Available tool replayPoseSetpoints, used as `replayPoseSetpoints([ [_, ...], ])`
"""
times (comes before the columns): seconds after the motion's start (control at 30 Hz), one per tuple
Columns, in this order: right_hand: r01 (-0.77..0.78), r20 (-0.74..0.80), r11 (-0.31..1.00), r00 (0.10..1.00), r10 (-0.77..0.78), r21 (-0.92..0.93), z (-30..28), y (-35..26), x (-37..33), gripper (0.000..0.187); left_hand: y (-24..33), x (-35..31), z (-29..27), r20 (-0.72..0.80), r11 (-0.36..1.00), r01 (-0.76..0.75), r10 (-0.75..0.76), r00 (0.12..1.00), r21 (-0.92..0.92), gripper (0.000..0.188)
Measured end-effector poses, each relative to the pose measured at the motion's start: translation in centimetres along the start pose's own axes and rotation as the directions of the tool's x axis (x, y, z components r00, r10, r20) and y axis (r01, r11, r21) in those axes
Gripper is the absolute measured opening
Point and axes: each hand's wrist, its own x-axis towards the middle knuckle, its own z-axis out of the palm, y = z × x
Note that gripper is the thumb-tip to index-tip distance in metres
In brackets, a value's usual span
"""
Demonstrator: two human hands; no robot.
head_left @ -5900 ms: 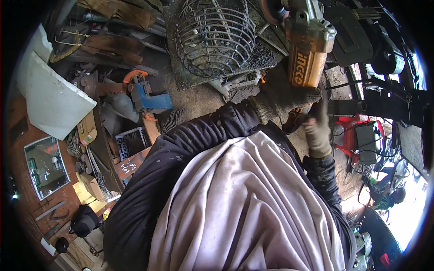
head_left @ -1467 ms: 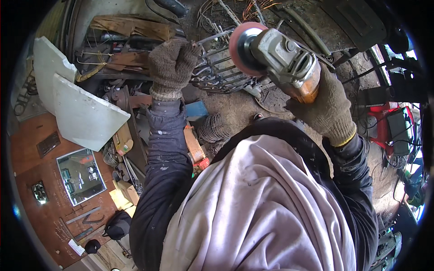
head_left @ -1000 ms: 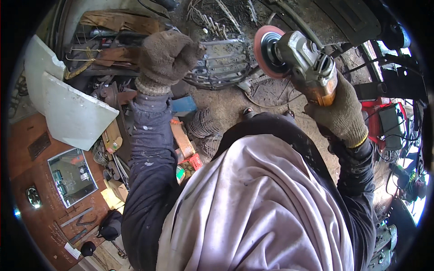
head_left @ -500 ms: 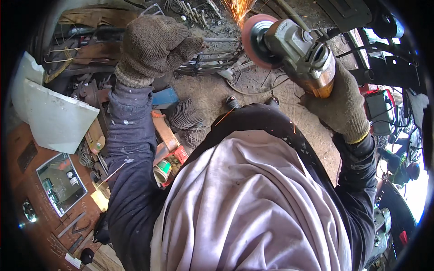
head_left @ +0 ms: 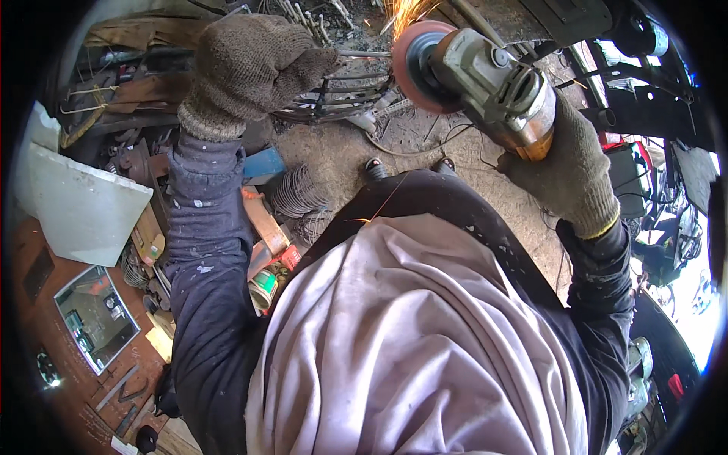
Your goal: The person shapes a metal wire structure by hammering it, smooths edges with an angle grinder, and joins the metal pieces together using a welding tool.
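1. The gloved left hand (head_left: 250, 68) is clenched around a wire of the wire cage (head_left: 341, 83), left of the grinder.
2. The gloved right hand (head_left: 565, 171) grips the angle grinder (head_left: 485, 83) by its rear.
3. The grinder's long axis runs up-left from that hand; its disc (head_left: 417, 64) throws sparks (head_left: 402, 11) just right of the cage.

Brown-grey knit glove on the left hand (head_left: 246, 64), a paler olive-tan knit one on the right hand (head_left: 569, 171) with a thin yellow cuff edge. The angle grinder (head_left: 493, 83) is grey with an orange rear, its disc (head_left: 417, 64) reddish-pink, yellow-orange sparks (head_left: 406, 9) at the far edge. Dark navy sleeves flecked pale (paint, perhaps), a washed lilac-grey cloth (head_left: 409, 341) near. Far left, a white panel (head_left: 80, 208); a blue box (head_left: 265, 163); rust-dark wire basket (head_left: 341, 87).
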Motion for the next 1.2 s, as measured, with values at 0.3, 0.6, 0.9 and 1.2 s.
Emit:
replayPoseSetpoints([
  [0.3, 0.023, -0.04, 0.996, 0.999, -0.019, 0.09, 0.9, 0.6, 0.1, 0.066, -0.2, -0.4, -1.3, 0.053, 0.999, 0.047, -0.048, 0.997, 0.022, 0.019],
  [0.6, -0.084, -0.022, 0.993, 0.996, 0.087, 0.086, 2.4, 2.1, 0.7, 0.074, -1.3, -0.7, 0.0, -0.046, 1.0, 0.02, -0.02, 0.999, 0.009, 0.026],
  [0.9, -0.002, -0.065, 0.986, 0.998, 0.013, 0.17, 2.6, 1.4, 1.2, 0.075, -1.3, -0.4, 0.0, -0.026, 0.996, 0.083, -0.082, 0.996, 0.015, 0.022],
  [1.2, -0.175, 0.004, 0.947, 0.984, 0.18, 0.269, 3.8, 2.4, 0.9, 0.067, -2.3, -2.3, -0.6, -0.052, 0.977, 0.213, -0.212, 0.976, 0.016, 0.017],
])
